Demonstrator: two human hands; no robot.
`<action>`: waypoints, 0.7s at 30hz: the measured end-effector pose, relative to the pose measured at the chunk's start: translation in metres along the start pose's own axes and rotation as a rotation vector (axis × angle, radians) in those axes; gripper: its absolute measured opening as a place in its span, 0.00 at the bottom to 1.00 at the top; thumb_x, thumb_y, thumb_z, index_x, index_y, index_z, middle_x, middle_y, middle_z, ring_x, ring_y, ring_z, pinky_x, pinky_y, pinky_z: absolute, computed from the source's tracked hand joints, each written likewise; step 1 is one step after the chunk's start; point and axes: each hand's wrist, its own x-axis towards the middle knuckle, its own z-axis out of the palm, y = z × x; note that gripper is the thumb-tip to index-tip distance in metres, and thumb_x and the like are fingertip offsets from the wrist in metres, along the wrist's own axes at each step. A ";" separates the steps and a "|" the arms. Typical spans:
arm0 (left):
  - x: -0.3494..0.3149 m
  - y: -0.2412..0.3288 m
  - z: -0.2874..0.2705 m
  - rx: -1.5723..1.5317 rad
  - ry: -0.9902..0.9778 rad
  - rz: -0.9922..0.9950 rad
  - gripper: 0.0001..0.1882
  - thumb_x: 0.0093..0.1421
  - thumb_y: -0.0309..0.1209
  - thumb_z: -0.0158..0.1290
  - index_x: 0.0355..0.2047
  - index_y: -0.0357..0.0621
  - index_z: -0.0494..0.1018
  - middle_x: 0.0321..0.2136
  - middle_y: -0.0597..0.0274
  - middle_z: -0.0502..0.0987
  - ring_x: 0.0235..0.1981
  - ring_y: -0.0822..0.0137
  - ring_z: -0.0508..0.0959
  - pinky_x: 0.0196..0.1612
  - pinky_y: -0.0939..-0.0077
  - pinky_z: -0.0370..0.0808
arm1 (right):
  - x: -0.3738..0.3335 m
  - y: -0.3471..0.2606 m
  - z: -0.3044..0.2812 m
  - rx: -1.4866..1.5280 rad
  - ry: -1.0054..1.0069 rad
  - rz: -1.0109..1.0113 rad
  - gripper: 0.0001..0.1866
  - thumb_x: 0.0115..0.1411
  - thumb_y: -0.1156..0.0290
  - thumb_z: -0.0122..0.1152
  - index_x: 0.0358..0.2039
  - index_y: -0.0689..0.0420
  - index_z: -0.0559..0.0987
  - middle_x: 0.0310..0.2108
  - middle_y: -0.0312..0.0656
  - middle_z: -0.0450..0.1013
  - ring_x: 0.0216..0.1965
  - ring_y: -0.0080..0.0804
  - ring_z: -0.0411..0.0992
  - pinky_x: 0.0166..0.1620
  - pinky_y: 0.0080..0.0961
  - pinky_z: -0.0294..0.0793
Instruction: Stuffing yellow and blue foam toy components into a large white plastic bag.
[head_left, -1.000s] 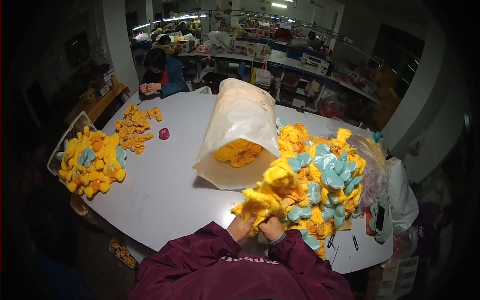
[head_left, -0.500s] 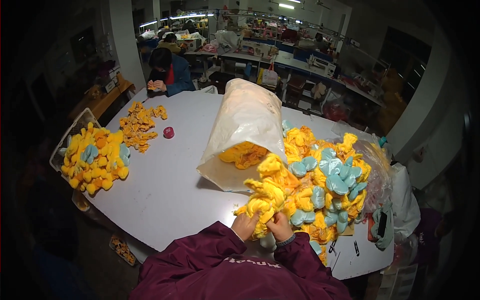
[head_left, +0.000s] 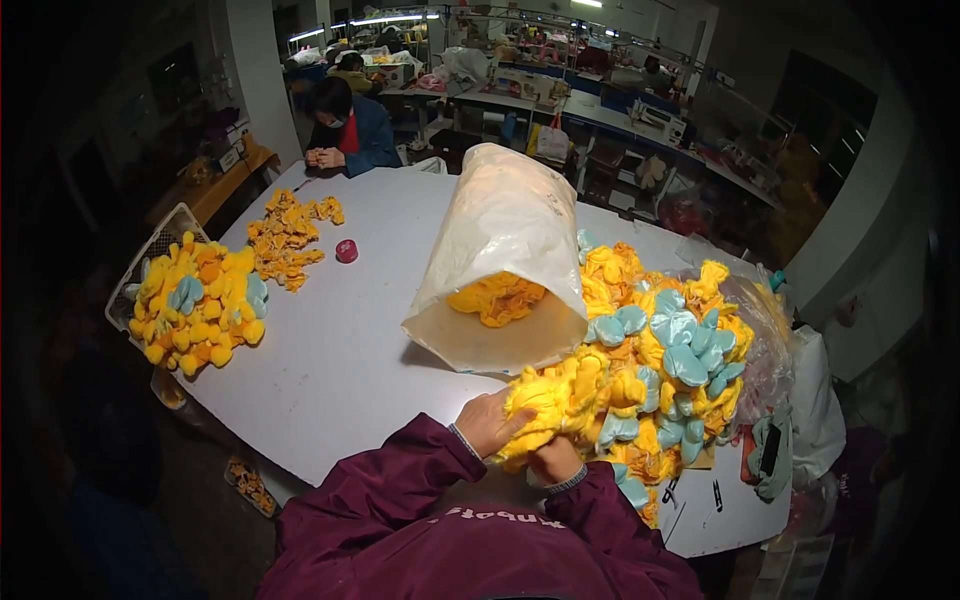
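A limp yellow plush toy skin is gathered between my hands at the near edge of the table. My left hand is closed round its left side, thumb on top. Low on the same plush, my right hand grips from the near side, its fingers hidden by the cloth. Right behind lies a heap of yellow and orange plush pieces with shiny pale-blue parts; where the held piece ends and the heap begins is hard to tell. A large white sack lies beyond, its mouth toward me, with orange-yellow plush pieces inside.
At the left, a basket stands full of yellow plush toys. Orange pieces and a small red round container lie nearby. Black snips rest at right. Across the table sits a co-worker; sewing tables stand behind.
My left hand has shifted from a pinch to a wider hold round the plush. My right hand has slid lower, under the cloth. The plush looks more bunched; the whole view has shifted slightly.
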 end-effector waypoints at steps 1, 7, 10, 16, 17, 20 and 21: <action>0.002 0.004 0.004 -0.011 0.050 0.010 0.25 0.67 0.49 0.41 0.33 0.36 0.69 0.24 0.47 0.74 0.21 0.51 0.72 0.27 0.66 0.69 | 0.005 0.003 0.001 0.093 0.070 -0.024 0.15 0.54 0.75 0.57 0.42 0.67 0.76 0.34 0.43 0.76 0.30 0.27 0.72 0.31 0.17 0.71; 0.003 0.005 0.050 -0.520 0.500 -0.330 0.17 0.67 0.43 0.43 0.36 0.40 0.66 0.26 0.57 0.72 0.23 0.63 0.71 0.28 0.71 0.68 | 0.032 0.002 0.012 -0.267 0.295 -0.296 0.12 0.53 0.74 0.58 0.36 0.68 0.77 0.30 0.43 0.76 0.27 0.29 0.71 0.30 0.19 0.71; 0.022 0.002 0.036 -0.618 0.547 -0.296 0.15 0.67 0.40 0.45 0.31 0.39 0.66 0.23 0.61 0.71 0.23 0.70 0.68 0.28 0.74 0.68 | 0.022 0.003 0.018 -0.348 0.249 -0.309 0.12 0.54 0.71 0.58 0.34 0.68 0.77 0.26 0.41 0.74 0.24 0.28 0.69 0.29 0.19 0.69; 0.027 -0.016 -0.001 -0.419 0.550 -0.258 0.14 0.63 0.36 0.52 0.25 0.39 0.67 0.20 0.60 0.71 0.21 0.68 0.67 0.26 0.74 0.67 | -0.007 0.001 -0.001 -0.507 0.055 -0.039 0.16 0.57 0.64 0.54 0.31 0.68 0.76 0.23 0.38 0.71 0.21 0.26 0.63 0.28 0.19 0.65; 0.025 -0.022 -0.005 -0.378 0.566 -0.261 0.14 0.62 0.35 0.53 0.24 0.39 0.67 0.20 0.60 0.71 0.21 0.68 0.67 0.26 0.74 0.67 | -0.013 -0.004 0.000 -0.603 -0.025 -0.122 0.16 0.58 0.64 0.53 0.31 0.68 0.76 0.24 0.38 0.70 0.22 0.26 0.63 0.28 0.19 0.64; 0.019 -0.031 -0.021 -0.265 0.387 -0.278 0.13 0.59 0.35 0.55 0.25 0.40 0.68 0.21 0.60 0.71 0.22 0.67 0.68 0.31 0.72 0.68 | -0.044 -0.038 0.007 -0.555 -0.217 0.050 0.15 0.61 0.66 0.50 0.36 0.67 0.74 0.27 0.40 0.72 0.20 0.26 0.64 0.26 0.18 0.65; 0.017 -0.032 -0.027 -0.208 0.305 -0.292 0.12 0.58 0.35 0.56 0.25 0.40 0.68 0.21 0.60 0.71 0.23 0.67 0.69 0.33 0.71 0.69 | -0.046 -0.059 0.015 -0.319 -0.207 0.228 0.14 0.62 0.67 0.49 0.38 0.67 0.73 0.27 0.42 0.73 0.20 0.26 0.66 0.24 0.17 0.66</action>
